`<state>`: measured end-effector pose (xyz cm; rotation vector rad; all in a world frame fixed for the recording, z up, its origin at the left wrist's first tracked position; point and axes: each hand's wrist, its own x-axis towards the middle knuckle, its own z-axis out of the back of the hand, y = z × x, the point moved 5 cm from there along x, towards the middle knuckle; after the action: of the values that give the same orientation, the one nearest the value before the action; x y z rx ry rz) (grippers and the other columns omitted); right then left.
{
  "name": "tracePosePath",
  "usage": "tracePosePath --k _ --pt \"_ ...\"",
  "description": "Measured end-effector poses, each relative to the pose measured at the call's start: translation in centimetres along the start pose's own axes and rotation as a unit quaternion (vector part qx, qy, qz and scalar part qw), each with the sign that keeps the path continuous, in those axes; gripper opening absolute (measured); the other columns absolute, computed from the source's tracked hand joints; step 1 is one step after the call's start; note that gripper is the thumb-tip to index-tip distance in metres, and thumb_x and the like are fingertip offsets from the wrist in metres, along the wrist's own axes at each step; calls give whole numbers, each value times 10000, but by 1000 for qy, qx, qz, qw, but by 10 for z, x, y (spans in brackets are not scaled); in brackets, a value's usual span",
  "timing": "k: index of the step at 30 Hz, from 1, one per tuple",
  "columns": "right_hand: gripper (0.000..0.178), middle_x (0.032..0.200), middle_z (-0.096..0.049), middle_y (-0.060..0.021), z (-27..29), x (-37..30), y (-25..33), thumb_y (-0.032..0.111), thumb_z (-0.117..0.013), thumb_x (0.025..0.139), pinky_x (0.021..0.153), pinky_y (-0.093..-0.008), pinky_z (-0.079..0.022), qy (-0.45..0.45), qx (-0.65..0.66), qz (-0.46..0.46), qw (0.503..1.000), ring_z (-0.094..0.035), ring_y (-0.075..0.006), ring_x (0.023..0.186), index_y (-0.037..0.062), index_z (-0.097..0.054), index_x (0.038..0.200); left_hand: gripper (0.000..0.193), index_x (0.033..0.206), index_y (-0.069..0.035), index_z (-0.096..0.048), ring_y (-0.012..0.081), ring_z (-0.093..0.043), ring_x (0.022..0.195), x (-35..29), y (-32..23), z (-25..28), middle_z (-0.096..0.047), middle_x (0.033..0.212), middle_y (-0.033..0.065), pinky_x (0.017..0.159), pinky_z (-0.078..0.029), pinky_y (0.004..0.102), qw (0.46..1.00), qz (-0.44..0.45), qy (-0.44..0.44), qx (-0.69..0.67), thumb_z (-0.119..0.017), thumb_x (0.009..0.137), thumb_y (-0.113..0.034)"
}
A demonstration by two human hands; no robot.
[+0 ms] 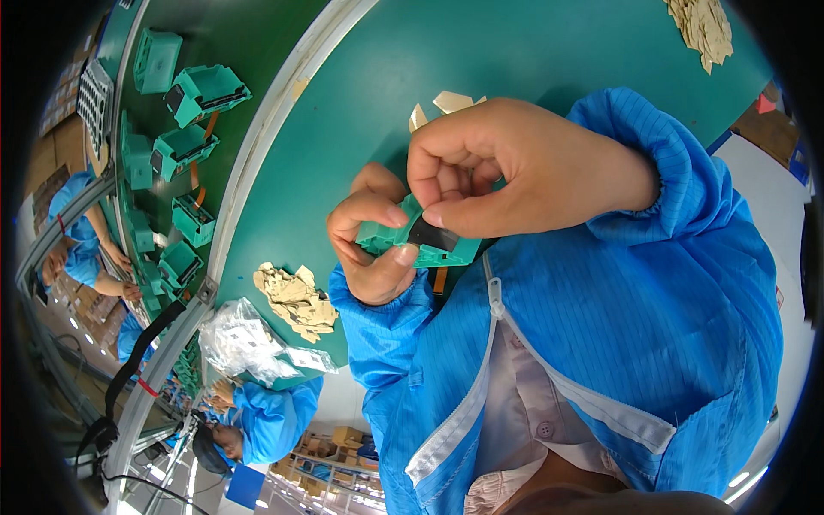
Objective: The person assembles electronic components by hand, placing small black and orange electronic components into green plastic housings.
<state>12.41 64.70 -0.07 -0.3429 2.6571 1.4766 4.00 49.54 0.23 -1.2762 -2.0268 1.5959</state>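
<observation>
Close to the front of my jacket, my left hand [371,232] grips a small green plastic box [463,251], its thumb along the near edge. A black rectangular piece [432,235] lies against the box's side, between my two thumbs. An orange strip [440,280] shows under the box. From the right, my right hand [515,172] is closed over the box, thumb and forefinger pinched at the black piece's upper edge; whatever is between those fingertips is hidden. Small cream paper pieces [452,101] lie on the green table [360,103] just beyond my right knuckles.
Heaped cream paper pieces [296,300] lie left, with a clear plastic bag [245,339] beside them; another paper heap [702,33] is far right. Past a metal rail [257,129], several green boxes [184,148] stand on a line. Co-workers in blue [275,416] sit at left.
</observation>
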Motion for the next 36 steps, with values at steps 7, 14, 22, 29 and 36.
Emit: tracePosePath --k 7,14,22,29,36 --pt "74 752 -606 -9 -1 -1 -1 62 -647 915 582 -198 -439 -1 -7 4 1000 -561 -36 678 7 -599 910 265 895 -57 -669 144 -479 758 -1 1 0 -518 855 71 691 -350 260 1000 0 1 -3 -783 665 -124" --pt "70 746 -603 -11 -1 -1 2 50 -647 906 575 -197 -440 -2 -15 4 1000 -562 -36 675 8 -592 901 264 889 -52 -670 143 -485 752 -1 0 0 -519 850 71 690 -359 257 1000 5 0 5 -782 661 -123" --pt "71 741 -582 -5 3 -2 4 46 -651 901 571 -203 -438 -8 -24 10 1000 -549 -39 672 15 -588 893 266 889 -49 -670 145 -486 752 1 2 -3 -521 847 74 690 -358 259 1000 11 -10 5 -779 657 -121" --pt "99 612 -582 -36 0 -1 6 117 -650 879 504 -292 -392 -93 -85 140 982 -555 -123 555 44 -585 862 269 896 -47 -661 150 -489 765 2 0 -3 -512 851 74 696 -367 263 1000 -15 -23 2 -767 660 -118" --pt "225 582 -471 -18 -3 -2 -2 185 -690 900 495 -318 -301 -111 -141 121 976 -428 -114 510 56 -555 1026 278 902 -50 -649 151 -481 760 2 -4 2 -503 855 83 701 -375 253 998 -28 -63 5 -769 664 -128"
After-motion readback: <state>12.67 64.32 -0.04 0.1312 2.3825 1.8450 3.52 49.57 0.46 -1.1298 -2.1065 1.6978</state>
